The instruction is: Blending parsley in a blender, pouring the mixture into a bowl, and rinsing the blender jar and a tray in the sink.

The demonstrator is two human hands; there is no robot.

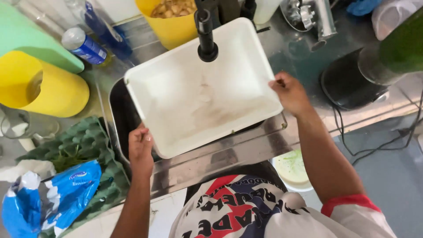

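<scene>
A large white rectangular tray is held over a steel sink, under a black tap spout. Its inside is wet with faint brown smears. My left hand grips the tray's near-left corner. My right hand grips its right corner. The tray is turned diagonally and covers most of the sink basin.
Yellow buckets stand at the left and at the back, the back one holding pale chunks. A blue-labelled bottle, a green egg carton and a blue bag lie left. A black blender base with cables stands right.
</scene>
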